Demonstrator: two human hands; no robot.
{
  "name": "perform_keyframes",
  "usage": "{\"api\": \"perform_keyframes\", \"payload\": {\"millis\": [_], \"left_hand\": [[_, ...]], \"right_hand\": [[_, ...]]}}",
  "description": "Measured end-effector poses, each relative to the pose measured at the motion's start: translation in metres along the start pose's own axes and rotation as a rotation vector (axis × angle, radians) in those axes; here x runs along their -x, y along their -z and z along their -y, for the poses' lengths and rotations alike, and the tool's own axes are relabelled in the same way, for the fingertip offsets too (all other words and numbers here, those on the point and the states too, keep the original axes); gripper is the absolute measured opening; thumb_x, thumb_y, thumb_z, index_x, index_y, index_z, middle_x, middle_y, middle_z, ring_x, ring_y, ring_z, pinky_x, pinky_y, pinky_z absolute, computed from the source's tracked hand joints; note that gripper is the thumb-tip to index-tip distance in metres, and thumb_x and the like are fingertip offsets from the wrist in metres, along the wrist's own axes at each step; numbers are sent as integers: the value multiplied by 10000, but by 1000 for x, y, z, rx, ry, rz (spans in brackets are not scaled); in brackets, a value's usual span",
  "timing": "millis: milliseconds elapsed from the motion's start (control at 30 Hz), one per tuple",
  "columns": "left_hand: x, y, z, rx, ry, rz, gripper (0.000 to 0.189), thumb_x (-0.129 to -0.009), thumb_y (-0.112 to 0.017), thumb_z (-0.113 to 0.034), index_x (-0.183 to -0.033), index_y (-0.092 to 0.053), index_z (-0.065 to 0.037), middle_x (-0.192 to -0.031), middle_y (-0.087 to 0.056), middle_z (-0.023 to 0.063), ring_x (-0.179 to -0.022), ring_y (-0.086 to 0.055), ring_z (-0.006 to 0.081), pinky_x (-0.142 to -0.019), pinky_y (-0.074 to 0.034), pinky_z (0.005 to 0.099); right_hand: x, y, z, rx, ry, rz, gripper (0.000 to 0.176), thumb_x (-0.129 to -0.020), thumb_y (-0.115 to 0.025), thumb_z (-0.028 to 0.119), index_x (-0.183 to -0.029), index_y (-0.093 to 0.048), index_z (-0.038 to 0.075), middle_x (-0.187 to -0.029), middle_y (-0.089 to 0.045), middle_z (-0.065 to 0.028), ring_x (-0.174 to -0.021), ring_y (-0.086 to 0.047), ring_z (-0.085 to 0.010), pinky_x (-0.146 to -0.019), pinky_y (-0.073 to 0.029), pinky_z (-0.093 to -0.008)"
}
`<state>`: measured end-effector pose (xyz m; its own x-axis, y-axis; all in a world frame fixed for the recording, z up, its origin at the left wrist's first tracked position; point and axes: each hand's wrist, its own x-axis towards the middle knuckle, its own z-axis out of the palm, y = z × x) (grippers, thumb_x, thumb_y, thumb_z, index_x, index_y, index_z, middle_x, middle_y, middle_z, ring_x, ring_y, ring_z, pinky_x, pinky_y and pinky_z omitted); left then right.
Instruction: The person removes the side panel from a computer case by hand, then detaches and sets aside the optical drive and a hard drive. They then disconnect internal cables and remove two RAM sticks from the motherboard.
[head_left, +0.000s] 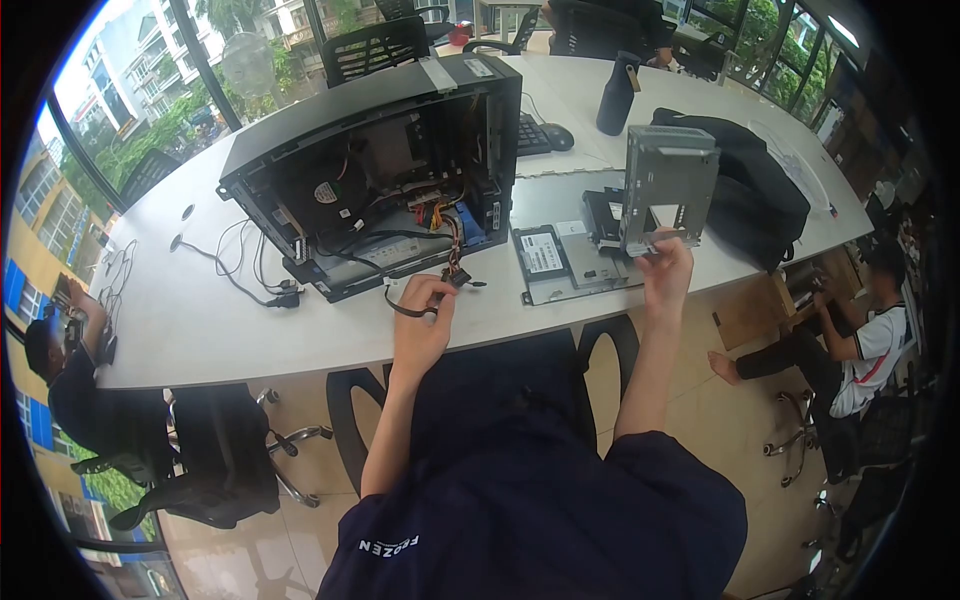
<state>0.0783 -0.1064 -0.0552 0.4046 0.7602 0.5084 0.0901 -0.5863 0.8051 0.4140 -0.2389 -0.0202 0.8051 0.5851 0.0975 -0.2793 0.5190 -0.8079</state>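
An open black computer case [375, 120] stands on the white table, its inside facing me. My left hand [428, 305] pinches black cables with connectors [457, 277] that run out of the case's front edge. My right hand [666, 265] grips the lower edge of a grey metal drive cage [668, 180], held upright. Beneath and behind the cage lies a flat metal side panel [580, 285]. On this panel rest a drive with a white label [541, 254] and a black part [603, 215] beside the cage.
A black bag [755, 180] lies right of the cage. Behind are a dark bottle [617, 95], a mouse [556, 137] and a keyboard [530, 135]. Loose cables [245, 270] lie left of the case. People sit at far left [75, 350] and right [870, 350]; another is behind the table.
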Motion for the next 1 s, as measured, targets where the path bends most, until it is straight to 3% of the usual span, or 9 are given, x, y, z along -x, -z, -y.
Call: {"api": "perform_keyframes", "payload": {"millis": [200,300,400,500,567,700,1000], "left_hand": [[1,1,1,-17,-7,-2,61,-891,-622,15,-939,-658,11,-1026,-616,85,-878,-610,156,-769,-493,262],[1,1,0,-14,-8,-11,63,-891,-618,22,-940,-656,13,-1022,-614,86,-879,-611,156,-774,-494,264],[2,1,0,-7,-8,-14,70,-891,-614,29,-946,-655,13,-1018,-613,87,-880,-612,157,-778,-495,266],[3,2,-1,-5,1,-19,78,-889,-612,33,-952,-654,14,-1015,-612,88,-881,-611,157,-782,-495,268],[3,1,0,8,23,-24,71,-890,-611,5,-948,-651,1,-1016,-627,105,-912,-627,219,-785,-497,300],[3,1,-3,-5,5,-28,74,-890,-610,8,-951,-652,-1,-1018,-628,106,-915,-626,221,-788,-497,301],[2,0,-2,-11,0,-18,74,-884,-613,6,-946,-653,-1,-1018,-630,105,-907,-622,218,-781,-488,299]], "right_hand": [[-1,-8,-2,61,-10,-24,195,-873,-592,92,-1015,-608,-41,-940,-687,-124,-760,-709,-199,-689,-631,-317],[3,-22,-5,48,-49,39,235,-938,-627,117,-1056,-601,-84,-1009,-697,-174,-850,-731,-234,-789,-639,-348],[-1,-25,-9,66,-88,101,267,-961,-629,138,-1065,-587,-104,-1031,-690,-181,-867,-731,-242,-808,-637,-350],[-1,-32,-10,102,-106,124,275,-975,-633,162,-1052,-587,-97,-1028,-681,-175,-890,-726,-248,-818,-634,-347],[-1,-36,-14,121,-95,120,281,-975,-636,172,-1060,-583,-91,-1032,-673,-176,-914,-720,-258,-832,-630,-358],[-3,-33,-17,34,-175,209,310,-984,-629,197,-1115,-551,-74,-1059,-652,-187,-984,-699,-288,-882,-609,-395],[13,-43,-16,37,-125,294,226,-1005,-558,183,-1103,-548,-21,-1141,-619,-188,-1142,-644,-324,-977,-560,-421]]}}
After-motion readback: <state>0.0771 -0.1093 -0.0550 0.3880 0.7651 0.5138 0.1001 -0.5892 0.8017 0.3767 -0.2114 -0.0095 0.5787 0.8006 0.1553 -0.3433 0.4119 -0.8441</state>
